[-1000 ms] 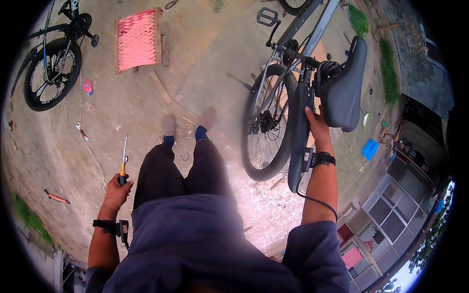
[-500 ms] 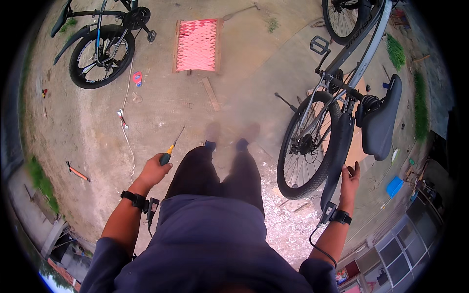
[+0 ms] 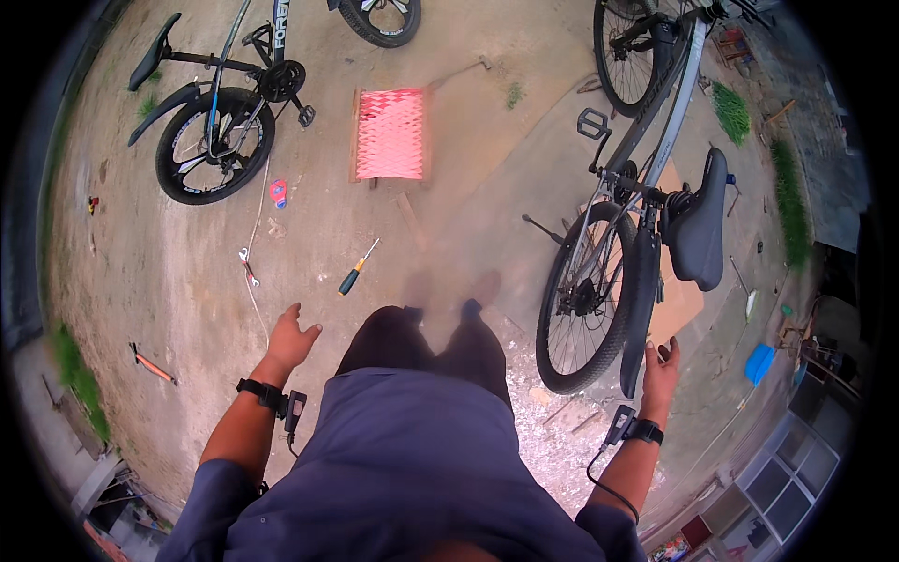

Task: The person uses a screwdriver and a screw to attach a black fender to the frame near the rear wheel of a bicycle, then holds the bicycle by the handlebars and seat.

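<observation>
My left hand (image 3: 294, 338) is empty, its fingers stretched out and apart. A screwdriver (image 3: 358, 268) with a dark green and yellow handle is ahead of that hand, apart from it; whether it touches the ground or is still in the air I cannot tell. My right hand (image 3: 661, 367), also empty with loosely curled, parted fingers, is beside the black rear mudguard (image 3: 641, 309) of a grey bicycle (image 3: 646, 140). Touch between them is not clear. The bicycle's rear wheel (image 3: 585, 298) and black saddle (image 3: 698, 220) are in front of my right hand.
A second bicycle (image 3: 215, 145) is at the far left. Ahead is a stool with a red woven seat (image 3: 391, 133). Spanners (image 3: 248, 267) and a hammer (image 3: 152, 363) lie on the left ground. Cardboard (image 3: 682, 304) lies beneath the grey bicycle; a blue container (image 3: 758, 364) is at right.
My left hand has let go of the screwdriver, which is now farther ahead, and its fingers have opened. The view has shifted, showing more of the far bicycle. My right hand stays near the mudguard.
</observation>
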Demonstrator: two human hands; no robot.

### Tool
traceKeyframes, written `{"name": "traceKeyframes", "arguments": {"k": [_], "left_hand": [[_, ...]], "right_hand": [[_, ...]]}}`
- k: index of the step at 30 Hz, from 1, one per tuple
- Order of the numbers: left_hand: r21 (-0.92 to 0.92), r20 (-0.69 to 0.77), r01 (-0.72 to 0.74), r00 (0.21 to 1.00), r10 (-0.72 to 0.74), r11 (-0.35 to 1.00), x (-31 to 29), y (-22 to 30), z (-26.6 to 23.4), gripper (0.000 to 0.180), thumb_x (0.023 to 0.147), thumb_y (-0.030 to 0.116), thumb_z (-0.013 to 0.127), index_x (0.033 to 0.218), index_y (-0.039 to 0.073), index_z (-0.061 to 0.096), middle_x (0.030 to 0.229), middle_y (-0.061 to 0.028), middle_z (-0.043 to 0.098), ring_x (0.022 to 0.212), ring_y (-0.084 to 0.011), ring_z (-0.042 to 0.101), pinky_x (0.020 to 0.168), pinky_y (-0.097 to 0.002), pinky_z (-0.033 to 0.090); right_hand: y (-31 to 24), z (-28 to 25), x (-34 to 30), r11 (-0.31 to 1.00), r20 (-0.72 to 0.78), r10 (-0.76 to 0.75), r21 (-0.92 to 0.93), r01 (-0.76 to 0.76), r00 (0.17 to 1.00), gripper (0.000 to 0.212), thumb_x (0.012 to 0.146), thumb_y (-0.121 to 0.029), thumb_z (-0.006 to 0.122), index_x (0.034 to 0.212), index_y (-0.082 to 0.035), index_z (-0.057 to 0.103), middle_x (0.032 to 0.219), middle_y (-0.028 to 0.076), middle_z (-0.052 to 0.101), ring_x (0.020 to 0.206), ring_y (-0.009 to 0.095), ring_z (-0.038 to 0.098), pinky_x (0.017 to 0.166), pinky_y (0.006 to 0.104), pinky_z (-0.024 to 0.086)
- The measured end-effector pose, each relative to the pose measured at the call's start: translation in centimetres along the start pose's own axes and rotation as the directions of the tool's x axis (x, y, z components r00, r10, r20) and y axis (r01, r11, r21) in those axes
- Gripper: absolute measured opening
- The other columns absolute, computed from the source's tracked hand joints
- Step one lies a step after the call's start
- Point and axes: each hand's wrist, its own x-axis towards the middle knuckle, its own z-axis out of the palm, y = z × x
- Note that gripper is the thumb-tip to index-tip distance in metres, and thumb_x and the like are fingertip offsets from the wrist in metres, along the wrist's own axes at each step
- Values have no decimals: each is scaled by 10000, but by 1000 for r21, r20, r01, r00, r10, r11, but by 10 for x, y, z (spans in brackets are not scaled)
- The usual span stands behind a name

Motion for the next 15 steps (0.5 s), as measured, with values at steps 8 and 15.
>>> {"name": "traceKeyframes", "arguments": {"k": [8, 15], "left_hand": [[-153, 2, -72, 997, 74, 986, -22, 33, -49, 769, 838, 269, 743, 1450, -69, 423, 1347, -324, 569, 1191, -401, 627, 989, -440, 518], [-100, -14, -132, 991, 131, 986, -7, 70, -67, 746, 843, 229, 750, 1456, -49, 428, 1352, -301, 574, 1190, -364, 630, 980, -419, 527]], "right_hand": [[-38, -49, -65, 992, -137, 6, 127, 12, 991, 797, 913, -204, 747, 1548, -25, 300, 1366, 236, 510, 1124, 244, 637, 936, 356, 531], [-66, -90, -68, 983, -265, -69, 147, 111, 962, 795, 889, -257, 757, 1537, -44, 347, 1372, 238, 530, 1133, 271, 609, 958, 389, 510]]}}
